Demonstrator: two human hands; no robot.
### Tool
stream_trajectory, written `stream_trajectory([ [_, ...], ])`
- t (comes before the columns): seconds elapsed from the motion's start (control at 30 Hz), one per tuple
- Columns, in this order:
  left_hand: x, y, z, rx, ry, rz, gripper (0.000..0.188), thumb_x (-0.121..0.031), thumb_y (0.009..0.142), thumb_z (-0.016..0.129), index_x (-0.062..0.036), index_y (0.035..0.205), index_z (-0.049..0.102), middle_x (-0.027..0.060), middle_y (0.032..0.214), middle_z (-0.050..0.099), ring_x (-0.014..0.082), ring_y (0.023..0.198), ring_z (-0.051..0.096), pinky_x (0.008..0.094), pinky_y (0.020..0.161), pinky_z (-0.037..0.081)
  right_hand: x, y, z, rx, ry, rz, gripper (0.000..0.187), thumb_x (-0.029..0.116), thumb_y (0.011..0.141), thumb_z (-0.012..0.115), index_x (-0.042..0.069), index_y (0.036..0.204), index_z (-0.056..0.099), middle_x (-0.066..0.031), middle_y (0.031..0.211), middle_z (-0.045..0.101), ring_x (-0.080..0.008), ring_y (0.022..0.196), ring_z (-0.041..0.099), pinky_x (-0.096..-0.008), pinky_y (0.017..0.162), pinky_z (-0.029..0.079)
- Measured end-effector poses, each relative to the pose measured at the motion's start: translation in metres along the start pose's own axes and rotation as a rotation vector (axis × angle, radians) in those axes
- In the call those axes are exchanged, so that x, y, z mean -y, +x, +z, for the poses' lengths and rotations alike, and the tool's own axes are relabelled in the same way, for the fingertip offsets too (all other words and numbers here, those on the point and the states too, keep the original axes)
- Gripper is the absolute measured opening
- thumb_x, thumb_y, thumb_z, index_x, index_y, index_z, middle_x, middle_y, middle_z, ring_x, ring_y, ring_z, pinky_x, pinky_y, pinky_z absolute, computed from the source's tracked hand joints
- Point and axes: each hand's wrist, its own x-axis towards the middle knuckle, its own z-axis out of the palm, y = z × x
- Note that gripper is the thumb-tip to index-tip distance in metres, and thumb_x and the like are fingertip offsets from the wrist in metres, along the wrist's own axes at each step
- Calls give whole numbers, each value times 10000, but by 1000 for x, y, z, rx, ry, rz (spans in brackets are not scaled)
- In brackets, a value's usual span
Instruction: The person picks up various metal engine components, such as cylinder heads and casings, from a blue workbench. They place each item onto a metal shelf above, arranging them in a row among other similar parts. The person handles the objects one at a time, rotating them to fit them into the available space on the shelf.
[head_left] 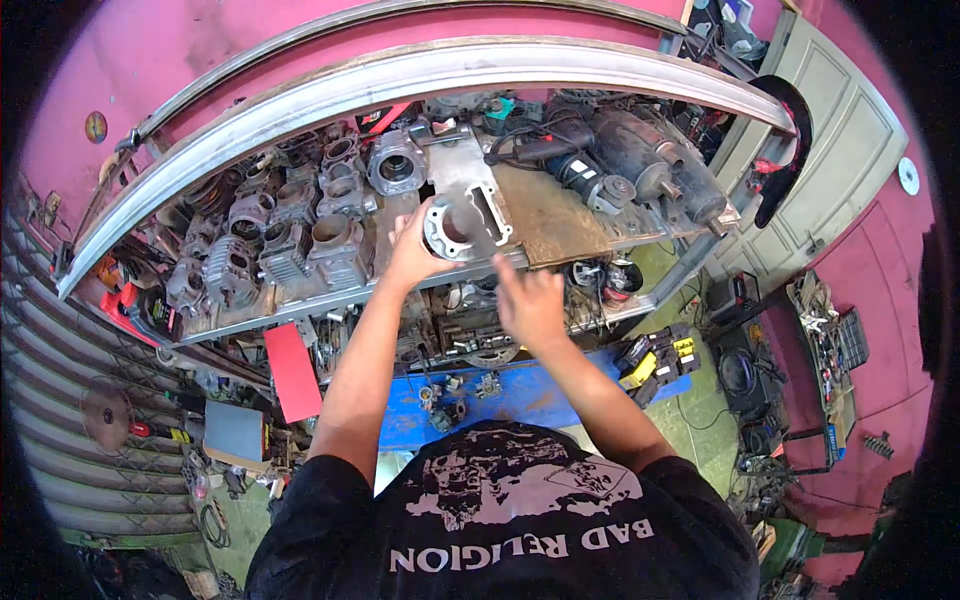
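My left hand (412,250) grips a silver metal engine cylinder (438,240) by its left side, just over the front edge of the workbench shelf. The round bore and the flat gasket face with its bolt holes point up. My right hand (532,305) is closed at the cylinder's near right edge, its index finger stretched along a flat grey tool (480,228). That tool is smeared by motion and lies across the cylinder's face, so its exact kind cannot be told. A pale metal plate (458,160) lies on the shelf just beyond.
Rows of used engine cylinders (335,245) crowd the shelf on the left. An angle grinder (590,185) and dark exhaust canisters (640,160) lie to the right. Below stands a blue bench (520,395) with small carburetor parts (440,395) and black-yellow boxes (655,360).
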Motion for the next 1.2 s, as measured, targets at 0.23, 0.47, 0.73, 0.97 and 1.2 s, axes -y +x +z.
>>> stream_trajectory([
  [0.23,10,2,1,-14,-24,18,1254,-368,444,985,-179,1550,426,98,1349,649,369,1268,496,524,1075,346,15,-12,6,11,111,-60,727,156,863,748,148,1537,476,-82,747,562,-296,776,527,-458,737,390],
  [0.47,11,2,0,-9,-12,23,1263,-378,434,991,-206,1551,428,110,1344,649,366,1264,505,538,1079,336,23,-24,8,28,185,-111,700,150,863,742,108,1517,494,-96,794,594,-303,768,538,-456,762,401],
  [0.73,9,-1,-1,33,50,-50,1221,-267,479,954,-221,1569,407,95,1361,639,362,1274,494,531,1087,323,22,-32,23,-17,160,-85,680,217,880,737,172,1517,503,-100,767,555,-302,782,516,-470,751,395],
  [0.97,1,0,0,8,10,-18,1271,-359,445,997,-178,1560,414,111,1377,631,354,1312,483,552,1080,335,-10,-28,28,-143,157,262,664,178,894,712,89,1515,493,-124,781,605,-320,758,533,-469,745,392],
  [1.2,2,-1,4,-24,-10,9,1264,-383,457,994,-179,1561,412,114,1376,632,368,1294,491,560,1066,344,-10,-19,29,-181,121,323,693,188,865,748,152,1517,519,-94,755,564,-290,767,529,-443,733,391],
])
